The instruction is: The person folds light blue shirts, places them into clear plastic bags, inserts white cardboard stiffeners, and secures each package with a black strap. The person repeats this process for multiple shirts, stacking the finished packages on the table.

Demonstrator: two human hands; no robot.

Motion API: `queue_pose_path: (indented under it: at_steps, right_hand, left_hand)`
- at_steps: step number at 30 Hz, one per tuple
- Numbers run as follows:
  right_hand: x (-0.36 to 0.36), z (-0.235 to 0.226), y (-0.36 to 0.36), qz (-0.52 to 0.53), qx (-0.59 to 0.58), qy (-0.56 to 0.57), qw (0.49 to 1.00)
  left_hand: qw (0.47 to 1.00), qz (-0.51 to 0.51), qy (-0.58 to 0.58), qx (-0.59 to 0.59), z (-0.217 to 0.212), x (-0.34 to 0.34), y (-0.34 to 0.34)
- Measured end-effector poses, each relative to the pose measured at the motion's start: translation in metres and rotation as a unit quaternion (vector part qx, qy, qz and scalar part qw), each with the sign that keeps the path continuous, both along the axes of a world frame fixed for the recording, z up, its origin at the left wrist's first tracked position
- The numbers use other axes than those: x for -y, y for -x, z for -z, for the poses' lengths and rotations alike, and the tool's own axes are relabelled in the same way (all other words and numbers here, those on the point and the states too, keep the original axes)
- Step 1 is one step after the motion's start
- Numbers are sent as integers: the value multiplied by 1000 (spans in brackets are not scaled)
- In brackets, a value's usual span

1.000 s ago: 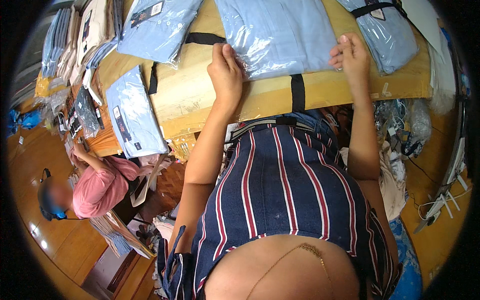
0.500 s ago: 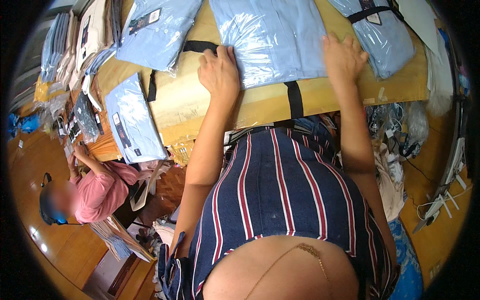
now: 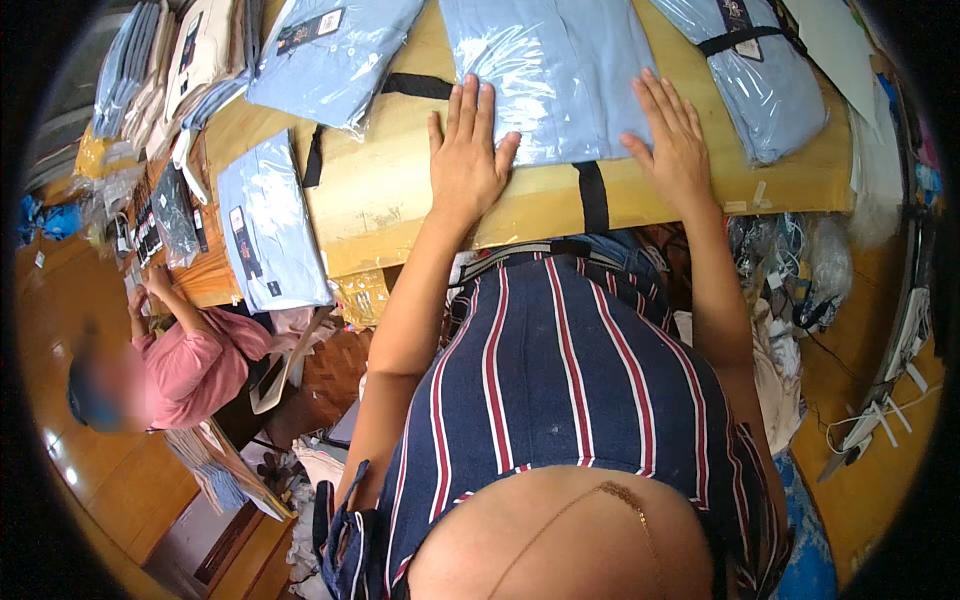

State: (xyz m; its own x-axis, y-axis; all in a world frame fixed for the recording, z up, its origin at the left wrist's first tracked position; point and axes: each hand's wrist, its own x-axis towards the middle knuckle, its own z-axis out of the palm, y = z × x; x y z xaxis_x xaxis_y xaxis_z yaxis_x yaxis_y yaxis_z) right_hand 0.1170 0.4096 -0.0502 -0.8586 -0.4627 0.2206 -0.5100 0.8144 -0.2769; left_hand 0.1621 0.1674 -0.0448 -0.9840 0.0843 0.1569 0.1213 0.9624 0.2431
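Pink clothing marks a co-worker [image 3: 205, 355] at far left, both arms reaching toward the bench; what those hands hold is too small to tell. Farther off on that side, folded clothes [image 3: 195, 65] stand in piles. On the yellow table [image 3: 390, 220], a labelled packet [image 3: 268, 225] lies to the left, with a second packet [image 3: 335, 65] beyond it.

The left hand [image 3: 467, 160] rests palm down across the left edge of the middle packet [image 3: 565, 90], fingers extended, thumb on the film; it grips nothing. That packet, folded blue cloth in clear film, lies on the table before the worker. A black strap [image 3: 592, 200] leads from its near edge toward the worker. The right hand [image 3: 675, 150] lies along the right edge, fingers straight and spread, clasping nothing. How hard either presses, I cannot tell. Farther right sits a packet bound by a black band [image 3: 745, 38].

I judge the step in hand to be smoothing and squaring the packet. The next move calls for even pressure from both palms, edges kept straight, and the strap left within reach.
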Motion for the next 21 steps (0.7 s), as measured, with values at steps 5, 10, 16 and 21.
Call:
queue_pose_path:
  at_steps: [5, 10, 16, 21]
  right_hand:
    - [-9, -24, -2, -42, 74, 128, 988]
    - [-5, -13, -17, -21, 70, 177, 981]
    - [6, -12, -16, -12, -18, 147, 989]
    - [-11, -20, 25, -63, -66, 155, 984]
  left_hand:
    - [990, -65, -108, -57, -14, -5, -23]
    - [975, -78, -205, -38, -5, -8, -39]
    - [961, -69, -224, -148, -1, 2, -11]
    - [922, -80, -199, -321, -42, 20, 25]
